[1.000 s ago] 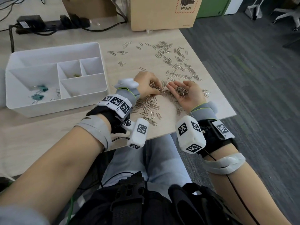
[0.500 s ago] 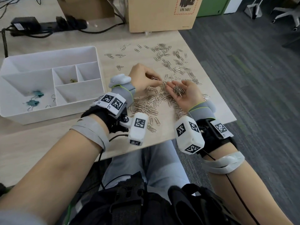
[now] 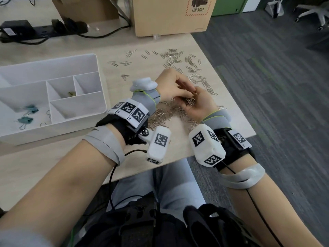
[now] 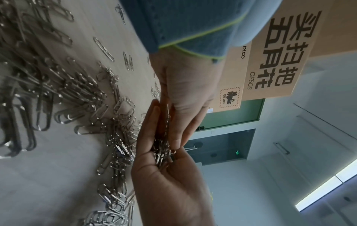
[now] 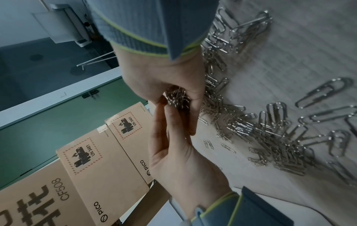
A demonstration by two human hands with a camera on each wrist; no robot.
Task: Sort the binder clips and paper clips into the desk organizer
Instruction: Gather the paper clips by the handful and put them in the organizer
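Silver paper clips (image 3: 174,56) lie scattered over the wooden table, with a denser heap (image 3: 160,116) below my hands. My right hand (image 3: 201,106) is turned palm up under a bunch of paper clips (image 3: 191,101). The fingers of my left hand (image 3: 170,84) curl round that same bunch (image 5: 176,96). In the left wrist view the bunch (image 4: 164,146) sits between my left hand (image 4: 170,191) and the nearly straight fingers of my right hand (image 4: 189,85). The white desk organizer (image 3: 53,58) stands at the left, with two teal binder clips (image 3: 33,108) in its big compartment.
A cardboard box (image 3: 170,15) stands at the back of the table, and a black power strip (image 3: 44,30) with cables lies at the back left. The table's right edge (image 3: 231,97) runs close beside my right hand. A small object (image 3: 71,94) lies in one small compartment.
My left hand has come off the heap on the table and moved right onto my right palm. Its fingers now curl round the clips there.
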